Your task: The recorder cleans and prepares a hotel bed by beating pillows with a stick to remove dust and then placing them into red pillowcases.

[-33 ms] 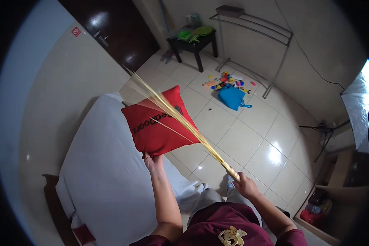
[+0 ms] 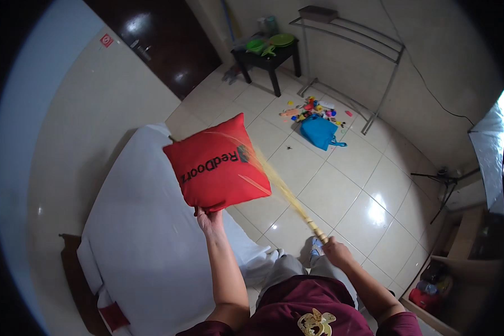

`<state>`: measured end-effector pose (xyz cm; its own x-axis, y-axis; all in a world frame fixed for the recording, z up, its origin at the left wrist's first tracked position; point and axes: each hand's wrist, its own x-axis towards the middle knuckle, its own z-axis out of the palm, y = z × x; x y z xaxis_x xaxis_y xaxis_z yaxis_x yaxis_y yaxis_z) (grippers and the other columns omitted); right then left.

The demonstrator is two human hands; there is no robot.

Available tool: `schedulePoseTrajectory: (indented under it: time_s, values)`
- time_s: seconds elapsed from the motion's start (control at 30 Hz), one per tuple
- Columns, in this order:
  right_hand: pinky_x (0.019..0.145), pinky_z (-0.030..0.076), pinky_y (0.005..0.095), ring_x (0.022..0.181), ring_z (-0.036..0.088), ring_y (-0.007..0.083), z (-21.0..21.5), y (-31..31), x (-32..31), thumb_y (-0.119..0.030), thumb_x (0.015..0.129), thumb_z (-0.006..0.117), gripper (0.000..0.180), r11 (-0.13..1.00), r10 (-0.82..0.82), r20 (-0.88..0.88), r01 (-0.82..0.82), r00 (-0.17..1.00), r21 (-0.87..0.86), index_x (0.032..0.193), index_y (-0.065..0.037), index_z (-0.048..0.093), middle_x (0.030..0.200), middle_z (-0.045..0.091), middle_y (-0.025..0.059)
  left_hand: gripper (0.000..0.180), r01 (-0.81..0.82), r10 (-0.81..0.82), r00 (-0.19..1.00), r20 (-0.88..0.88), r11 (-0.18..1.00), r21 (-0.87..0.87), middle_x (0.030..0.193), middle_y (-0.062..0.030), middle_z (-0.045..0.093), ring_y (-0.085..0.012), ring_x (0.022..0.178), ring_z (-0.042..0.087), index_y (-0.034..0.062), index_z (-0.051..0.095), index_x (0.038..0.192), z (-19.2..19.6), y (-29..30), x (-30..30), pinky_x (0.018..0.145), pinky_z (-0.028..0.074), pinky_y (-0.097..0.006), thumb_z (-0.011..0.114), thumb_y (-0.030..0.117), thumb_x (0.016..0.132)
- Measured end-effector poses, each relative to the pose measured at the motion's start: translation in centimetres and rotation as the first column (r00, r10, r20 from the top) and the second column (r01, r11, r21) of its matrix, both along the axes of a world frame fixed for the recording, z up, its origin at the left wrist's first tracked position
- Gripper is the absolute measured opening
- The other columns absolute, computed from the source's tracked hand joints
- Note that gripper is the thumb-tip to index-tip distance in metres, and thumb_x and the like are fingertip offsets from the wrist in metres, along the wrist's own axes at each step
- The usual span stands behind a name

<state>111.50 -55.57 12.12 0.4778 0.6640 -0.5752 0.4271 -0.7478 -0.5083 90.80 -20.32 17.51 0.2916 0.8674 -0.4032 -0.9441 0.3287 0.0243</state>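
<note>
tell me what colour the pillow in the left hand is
Red, with dark lettering on its face; the pillow shows best in the head view.

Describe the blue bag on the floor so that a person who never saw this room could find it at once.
Start at the small dark table by the far wall, next to the metal rack. On the pale floor tiles in front of it lies a scatter of small colourful toys, and the blue bag lies at their near edge. It is the only large, plain blue thing there.
</note>
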Motion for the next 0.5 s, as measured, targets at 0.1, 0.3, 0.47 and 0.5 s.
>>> schedulePoseTrajectory:
  time_s: [0.1, 0.3, 0.47, 0.5]
  values:
    - [0.056, 0.046, 0.0431, 0.062, 0.058, 0.0386, -6.8, -1.5, 4.2, -0.028, 0.087, 0.049, 0.033, 0.966, -0.234, -0.075, 0.223, 0.969, -0.127, 0.104, -0.001, 0.042, 0.065, 0.058, 0.0178, 0.024, -0.006, 0.01, 0.998, -0.065, 0.999, 0.053, 0.117, -0.0095, 0.054, -0.0243, 0.11, 0.05, 0.0068, 0.056, 0.109, 0.1, 0.0, -0.2, 0.097, 0.036, -0.052, 0.05, 0.007, 0.086]
    - [0.057, 0.044, 0.0448, 0.063, 0.056, 0.041, 4.0, 7.8, 4.6, -0.021, 0.084, 0.055, 0.033, 0.667, -0.184, 0.029, 0.102, 0.983, 0.738, 0.106, -0.002, 0.041, 0.067, 0.057, 0.0202, 0.029, 0.06, -0.067, 0.998, -0.001, 0.88, 0.472, 0.116, -0.0106, 0.055, -0.0236, 0.109, 0.051, 0.0021, 0.051, 0.115, -1.4, 1.2, -1.5, 0.097, 0.039, -0.045, 0.048, 0.013, 0.088]
    - [0.059, 0.046, 0.0472, 0.067, 0.059, 0.0415, -3.5, 13.8, 8.7, -0.032, 0.086, 0.05, 0.034, 0.981, -0.088, -0.088, 0.102, 0.992, 0.164, 0.096, -0.001, 0.042, 0.071, 0.059, 0.0247, 0.032, -0.127, 0.158, 0.983, -0.097, 0.955, 0.268, 0.121, -0.0118, 0.051, -0.0254, 0.113, 0.049, 0.0018, 0.048, 0.117, 1.9, 2.0, 1.7, 0.096, 0.041, -0.046, 0.046, 0.018, 0.091]
    - [0.057, 0.045, 0.0472, 0.066, 0.059, 0.0404, -2.7, 15.9, 9.6, -0.032, 0.087, 0.048, 0.033, 0.969, -0.209, -0.184, 0.229, 0.961, 0.096, 0.095, -0.001, 0.042, 0.069, 0.059, 0.0242, 0.033, -0.113, 0.174, 0.966, -0.192, 0.949, 0.293, 0.121, -0.0115, 0.051, -0.0251, 0.112, 0.049, 0.002, 0.047, 0.118, 2.0, 3.2, 1.2, 0.096, 0.041, -0.045, 0.045, 0.02, 0.091]
